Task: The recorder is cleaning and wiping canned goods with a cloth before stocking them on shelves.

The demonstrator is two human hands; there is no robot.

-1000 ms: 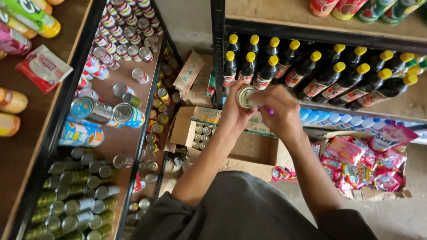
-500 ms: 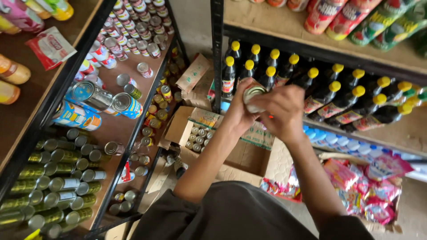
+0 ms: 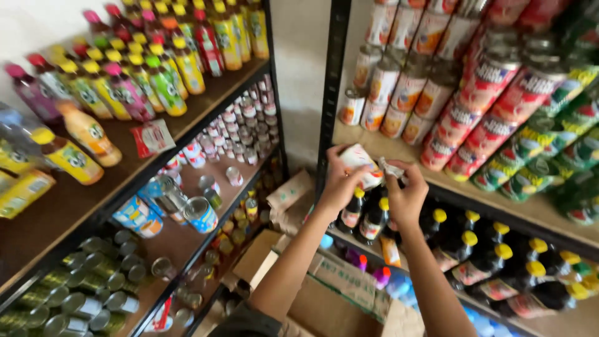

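Here, left hand (image 3: 340, 181) grip wraps a cylindrical paper-labelled can (image 3: 362, 163); right hand (image 3: 405, 193) grip pinches crinkled wrapper (image 3: 392, 168) beside wooden shelf (image 3: 399, 153).

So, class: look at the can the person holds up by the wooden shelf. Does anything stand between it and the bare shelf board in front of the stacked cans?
Nothing visible does. The can sits in the left hand, with the right hand at its side, level with the shelf edge. The stacked cans stand further back, apart from it.
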